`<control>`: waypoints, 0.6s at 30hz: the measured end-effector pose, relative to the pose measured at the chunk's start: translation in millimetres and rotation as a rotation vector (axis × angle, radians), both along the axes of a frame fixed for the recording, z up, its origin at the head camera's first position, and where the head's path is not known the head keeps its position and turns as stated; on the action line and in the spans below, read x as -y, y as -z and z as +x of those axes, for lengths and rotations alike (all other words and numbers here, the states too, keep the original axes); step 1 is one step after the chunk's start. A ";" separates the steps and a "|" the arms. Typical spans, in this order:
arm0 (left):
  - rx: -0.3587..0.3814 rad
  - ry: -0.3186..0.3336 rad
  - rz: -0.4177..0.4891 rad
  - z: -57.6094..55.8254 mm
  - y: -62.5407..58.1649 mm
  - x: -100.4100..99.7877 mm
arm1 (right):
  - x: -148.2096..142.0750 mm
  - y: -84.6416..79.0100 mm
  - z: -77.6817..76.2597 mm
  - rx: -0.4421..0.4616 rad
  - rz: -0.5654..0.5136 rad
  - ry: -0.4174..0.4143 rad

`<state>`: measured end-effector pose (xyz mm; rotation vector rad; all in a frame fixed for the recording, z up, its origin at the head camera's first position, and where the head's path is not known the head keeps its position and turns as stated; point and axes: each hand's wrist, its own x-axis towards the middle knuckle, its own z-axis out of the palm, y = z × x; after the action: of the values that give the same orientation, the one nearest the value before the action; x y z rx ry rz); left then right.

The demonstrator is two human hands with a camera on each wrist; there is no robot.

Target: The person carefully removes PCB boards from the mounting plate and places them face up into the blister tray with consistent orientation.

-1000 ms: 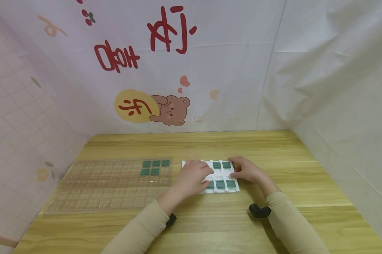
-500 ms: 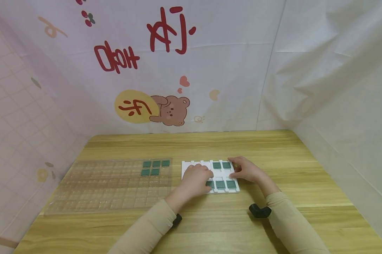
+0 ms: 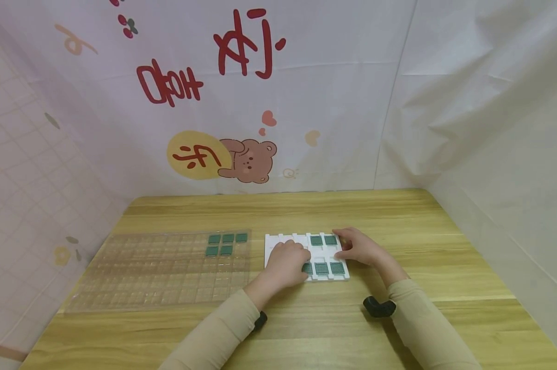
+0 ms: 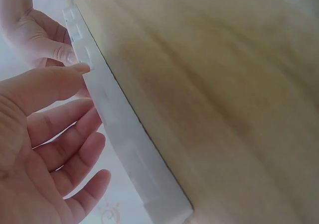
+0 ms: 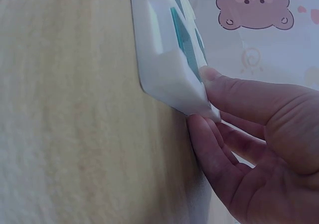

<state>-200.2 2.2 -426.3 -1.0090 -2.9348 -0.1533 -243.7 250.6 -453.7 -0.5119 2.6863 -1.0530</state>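
A white tray (image 3: 326,257) lies on the table with green square chips in its slots. My left hand (image 3: 285,263) leans over its middle, thumb and forefinger at opposite edges of a front-row chip (image 3: 308,269), pinching it in its slot. In the left wrist view the thumb (image 4: 55,84) meets the tray's side (image 4: 132,159); the other fingers curve loosely, and the chip is hidden there. My right hand (image 3: 359,247) holds the tray's right end. In the right wrist view its thumb and forefinger (image 5: 204,139) pinch the tray's corner (image 5: 179,79).
To the left lies a clear plastic tray (image 3: 167,270) of many pockets, with several green chips (image 3: 226,238) at its far right corner. Black wrist cameras (image 3: 378,307) sit at both wrists. A printed cloth (image 3: 329,103) hangs behind the wooden table (image 3: 315,324).
My left hand has shifted slightly right and toward me over the white tray, and its thumb and forefinger have closed in at the front-row chip. The right hand stays still.
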 end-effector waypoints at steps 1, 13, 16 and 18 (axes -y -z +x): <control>0.002 -0.001 0.000 0.1 -0.4 -0.1 | 0.1 -0.1 0.2 -0.001 0.001 0.000; 0.011 0.005 0.002 -1.4 3.1 -1.0 | 1.5 -1.4 2.7 -0.001 0.000 0.003; 0.025 0.006 0.006 -2.4 3.8 -1.2 | 1.5 -0.9 3.2 0.002 -0.005 0.005; 0.037 0.007 0.007 -3.6 4.3 -1.5 | 1.5 -0.7 3.5 0.005 -0.009 0.006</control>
<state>-203.9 3.7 -430.7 -1.0272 -2.9620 -0.1846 -240.2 249.1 -453.0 -0.5028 2.6819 -1.0664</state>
